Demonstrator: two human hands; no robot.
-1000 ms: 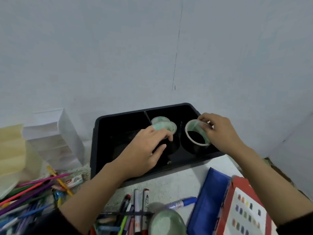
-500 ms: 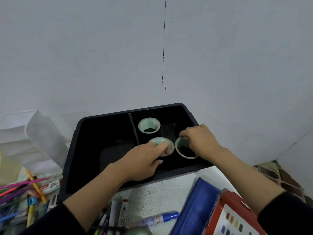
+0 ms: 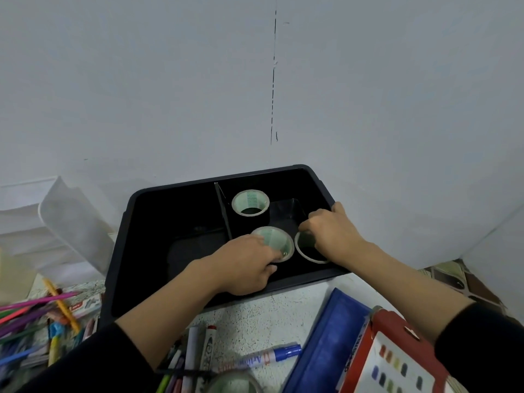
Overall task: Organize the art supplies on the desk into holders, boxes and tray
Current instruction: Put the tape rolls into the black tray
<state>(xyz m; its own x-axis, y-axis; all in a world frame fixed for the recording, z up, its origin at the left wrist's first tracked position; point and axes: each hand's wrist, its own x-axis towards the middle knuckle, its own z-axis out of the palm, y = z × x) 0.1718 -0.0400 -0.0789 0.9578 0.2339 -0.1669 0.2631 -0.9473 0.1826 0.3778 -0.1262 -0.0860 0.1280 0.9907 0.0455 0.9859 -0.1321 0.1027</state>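
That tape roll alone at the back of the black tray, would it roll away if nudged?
Probably not: the tape roll lies flat, hole up, on the tray floor, so a nudge would likely just slide it. Stood on edge, its round shape should roll. It looks stiff and, being mostly hollow, probably light.

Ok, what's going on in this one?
A person is sorting tape rolls into the right compartment of a black tray against the wall. The left hand grips the middle tape roll, and the right hand pinches the rim of the right tape roll beside it; both rolls sit low in the tray, near its front wall. A back tape roll stands free behind them. Markers and coloured pencils lie on the desk, not yet put away.
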